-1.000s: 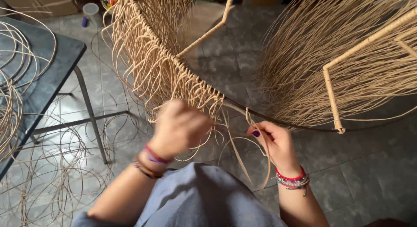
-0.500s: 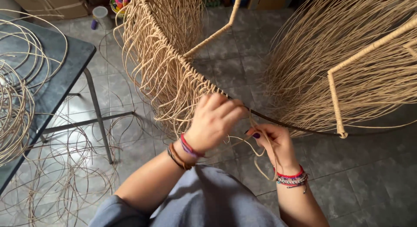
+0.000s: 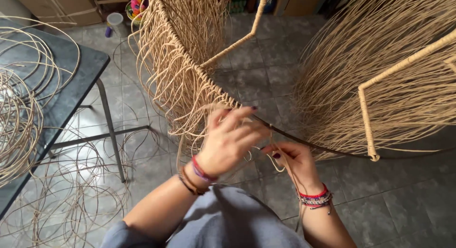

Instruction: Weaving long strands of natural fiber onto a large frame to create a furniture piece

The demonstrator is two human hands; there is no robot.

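Head view, looking down. The left hand (image 3: 227, 142), fingers spread, rests against the dark metal rim (image 3: 308, 144) of a large woven cane frame (image 3: 190, 63). Just beside it, the right hand (image 3: 292, 163) pinches a thin cane strand (image 3: 285, 168) below the rim. Loose strands hang from the wrapped edge. A dark table (image 3: 71, 82) bearing coiled cane (image 3: 19, 120) stands at left on the grey tiled floor (image 3: 403, 200).

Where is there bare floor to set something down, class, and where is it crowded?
Bare tiles lie right of the right hand, below the woven frame. Crowded: loose cane coils under the dark table, and strands around the left hand.
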